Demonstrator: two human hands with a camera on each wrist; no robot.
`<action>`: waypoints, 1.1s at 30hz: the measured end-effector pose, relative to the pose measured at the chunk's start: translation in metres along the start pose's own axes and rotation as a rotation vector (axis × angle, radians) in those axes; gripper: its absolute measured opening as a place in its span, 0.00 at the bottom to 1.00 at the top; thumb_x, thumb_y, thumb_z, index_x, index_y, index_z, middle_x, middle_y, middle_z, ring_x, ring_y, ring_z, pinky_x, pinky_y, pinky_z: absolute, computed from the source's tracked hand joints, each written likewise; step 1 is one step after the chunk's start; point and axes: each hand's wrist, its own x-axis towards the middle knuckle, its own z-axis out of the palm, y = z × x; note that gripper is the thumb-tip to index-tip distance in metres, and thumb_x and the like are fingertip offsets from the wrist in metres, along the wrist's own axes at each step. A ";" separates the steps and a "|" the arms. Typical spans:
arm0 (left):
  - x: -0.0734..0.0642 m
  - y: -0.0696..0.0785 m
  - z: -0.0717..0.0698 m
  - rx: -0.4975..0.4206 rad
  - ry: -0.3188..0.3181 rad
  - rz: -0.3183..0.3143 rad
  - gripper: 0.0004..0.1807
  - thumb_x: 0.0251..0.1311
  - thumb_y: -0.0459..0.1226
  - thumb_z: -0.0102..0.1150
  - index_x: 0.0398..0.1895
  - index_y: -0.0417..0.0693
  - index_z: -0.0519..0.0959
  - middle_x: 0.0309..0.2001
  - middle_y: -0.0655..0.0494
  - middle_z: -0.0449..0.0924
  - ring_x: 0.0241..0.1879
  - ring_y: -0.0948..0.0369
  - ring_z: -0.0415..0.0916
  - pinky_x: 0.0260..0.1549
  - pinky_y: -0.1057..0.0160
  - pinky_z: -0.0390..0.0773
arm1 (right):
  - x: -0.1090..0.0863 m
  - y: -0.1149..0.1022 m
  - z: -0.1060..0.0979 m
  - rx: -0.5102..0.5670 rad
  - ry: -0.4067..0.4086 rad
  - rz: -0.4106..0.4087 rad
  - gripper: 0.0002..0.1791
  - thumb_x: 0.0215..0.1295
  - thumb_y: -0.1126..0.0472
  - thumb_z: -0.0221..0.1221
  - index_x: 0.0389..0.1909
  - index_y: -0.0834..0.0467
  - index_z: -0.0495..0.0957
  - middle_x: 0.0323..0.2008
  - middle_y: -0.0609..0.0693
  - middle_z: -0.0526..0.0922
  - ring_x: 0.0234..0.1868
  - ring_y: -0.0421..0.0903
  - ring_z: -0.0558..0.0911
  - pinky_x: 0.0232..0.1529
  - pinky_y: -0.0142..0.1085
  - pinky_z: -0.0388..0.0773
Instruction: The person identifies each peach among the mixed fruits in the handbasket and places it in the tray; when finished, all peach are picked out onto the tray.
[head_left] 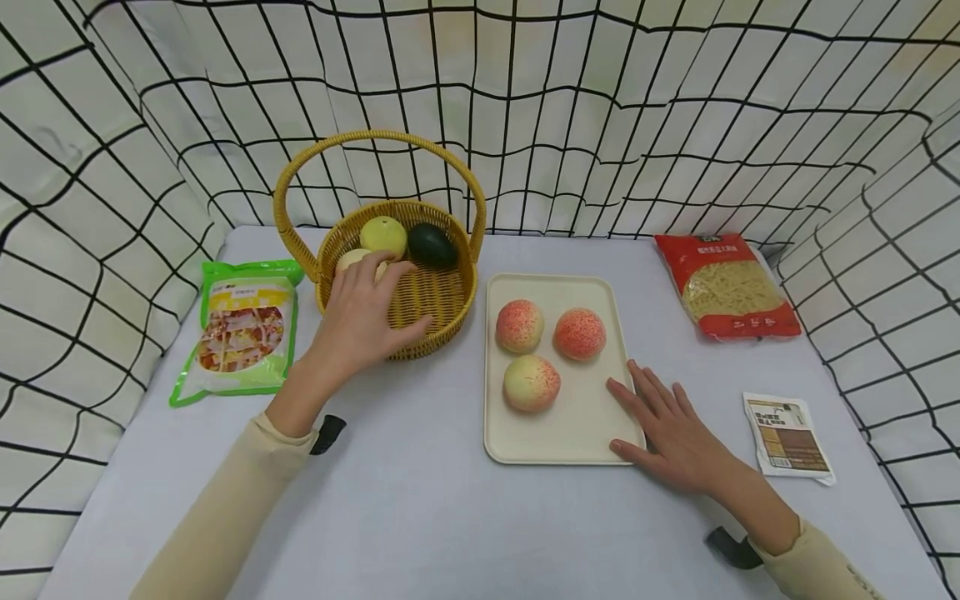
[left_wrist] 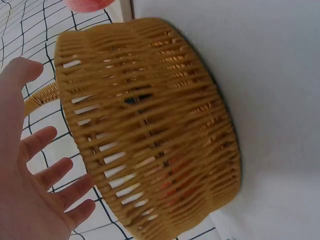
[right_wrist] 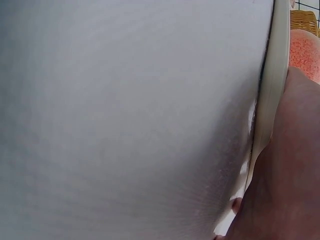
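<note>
My left hand (head_left: 360,312) is over the near left side of a wicker basket (head_left: 438,321) with a tall handle. Its fingers are spread and loosely bent, overlapping a pale yellow fruit (head_left: 351,260) in the head view. Beside that fruit lie a yellow-green round fruit (head_left: 383,237) and a dark green avocado (head_left: 432,246). In the left wrist view the fingers (left_wrist: 55,172) stand outside the basket wall (left_wrist: 150,130), holding nothing. My right hand (head_left: 671,433) rests with extended fingers at the right edge of a cream tray (head_left: 581,421). Three peaches (head_left: 532,383) sit on the tray.
A green food packet (head_left: 243,329) lies left of the basket. On the right are a red bag of pasta (head_left: 727,287) and a small white-and-brown packet (head_left: 787,437). A black wire grid (head_left: 555,142) over white cloth encloses the table's back and sides.
</note>
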 end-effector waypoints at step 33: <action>0.019 -0.048 -0.004 0.065 -0.133 -0.142 0.45 0.60 0.48 0.75 0.75 0.41 0.65 0.79 0.28 0.54 0.76 0.27 0.56 0.73 0.26 0.59 | 0.000 0.002 0.000 0.005 -0.017 0.007 0.48 0.71 0.34 0.61 0.86 0.39 0.52 0.89 0.55 0.42 0.87 0.64 0.47 0.79 0.74 0.46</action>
